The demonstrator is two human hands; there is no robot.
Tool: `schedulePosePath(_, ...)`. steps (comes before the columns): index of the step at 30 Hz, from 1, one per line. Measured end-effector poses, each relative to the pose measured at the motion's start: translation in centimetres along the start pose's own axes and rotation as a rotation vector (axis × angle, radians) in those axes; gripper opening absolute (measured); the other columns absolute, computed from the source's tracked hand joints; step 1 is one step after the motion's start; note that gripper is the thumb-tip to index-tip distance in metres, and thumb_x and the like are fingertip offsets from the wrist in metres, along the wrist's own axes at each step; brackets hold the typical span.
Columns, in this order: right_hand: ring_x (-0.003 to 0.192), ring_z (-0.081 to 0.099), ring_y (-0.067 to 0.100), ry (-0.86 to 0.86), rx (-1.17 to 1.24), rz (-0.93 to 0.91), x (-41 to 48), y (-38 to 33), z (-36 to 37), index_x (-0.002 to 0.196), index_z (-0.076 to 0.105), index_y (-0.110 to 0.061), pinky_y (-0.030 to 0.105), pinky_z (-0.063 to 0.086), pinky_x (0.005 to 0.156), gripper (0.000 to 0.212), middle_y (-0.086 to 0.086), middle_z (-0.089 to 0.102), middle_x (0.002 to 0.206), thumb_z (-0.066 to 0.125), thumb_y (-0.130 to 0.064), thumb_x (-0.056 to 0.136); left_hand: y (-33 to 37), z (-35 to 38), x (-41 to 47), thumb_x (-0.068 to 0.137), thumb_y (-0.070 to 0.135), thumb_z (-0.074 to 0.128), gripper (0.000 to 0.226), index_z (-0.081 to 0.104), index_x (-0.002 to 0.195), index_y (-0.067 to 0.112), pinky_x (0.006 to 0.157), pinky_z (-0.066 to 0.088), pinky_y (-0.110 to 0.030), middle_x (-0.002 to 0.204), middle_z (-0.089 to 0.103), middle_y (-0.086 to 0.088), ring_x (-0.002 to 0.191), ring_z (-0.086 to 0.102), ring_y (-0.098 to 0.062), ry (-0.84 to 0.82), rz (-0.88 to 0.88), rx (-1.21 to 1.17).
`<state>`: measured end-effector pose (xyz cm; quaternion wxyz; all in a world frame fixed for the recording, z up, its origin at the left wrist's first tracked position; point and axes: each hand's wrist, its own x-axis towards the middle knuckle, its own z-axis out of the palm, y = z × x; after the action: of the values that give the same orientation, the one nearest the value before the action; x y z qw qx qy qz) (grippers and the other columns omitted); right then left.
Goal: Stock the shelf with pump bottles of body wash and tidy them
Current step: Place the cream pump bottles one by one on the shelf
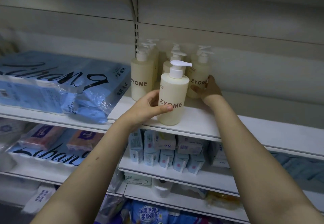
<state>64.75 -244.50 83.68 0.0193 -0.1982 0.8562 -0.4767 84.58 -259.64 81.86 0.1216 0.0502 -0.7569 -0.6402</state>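
Two bare forearms [98,162] reach up from 6 o'clock. Left hand [150,106] wraps thumb and fingers round the front bottle [172,97], which stands upright near the shelf [201,123] lip, probably so it can slide back into the middle row. Its label reads ZYOME and its spout points to 3 o'clock. At 2 o'clock from it, the right hand [209,90] grasps the right-row bottle [198,78], likely squaring it. More pump bottles [141,81] stand behind at 12 in rows, the leftmost also marked ZYOME. Blue tissue packs [52,83] lie at 9 o'clock.
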Motion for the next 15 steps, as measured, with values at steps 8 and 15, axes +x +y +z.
schedulePosePath(8, 0.130, 0.047, 0.025, 0.175, 0.252, 0.116, -5.8, -1.1, -0.6, 0.153, 0.023, -0.019, 0.031, 0.042, 0.095, 0.076, 0.009, 0.042, 0.149, 0.067, -0.025, 0.092, -0.1, -0.3, -0.2, 0.067, 0.041, 0.080, 0.082, 0.045, 0.138, 0.021, 0.102, 0.048, -0.032, 0.127, 0.062, 0.007, 0.117, 0.058, -0.008, -0.036, 0.017, 0.014)
schedulePosePath(15, 0.123, 0.052, 0.014, 0.343, 0.280, 0.098, -16.6, -3.1, 0.2, 0.142, 0.045, -0.019, 0.043, 0.046, 0.106, 0.055, -0.001, 0.053, 0.140, 0.065, -0.035, 0.093, -0.3, 0.0, -2.5, 0.082, 0.045, 0.073, 0.088, 0.024, 0.150, 0.020, 0.102, 0.039, -0.023, 0.150, 0.033, 0.003, 0.127, 0.042, -0.009, 0.077, 0.163, 0.224)
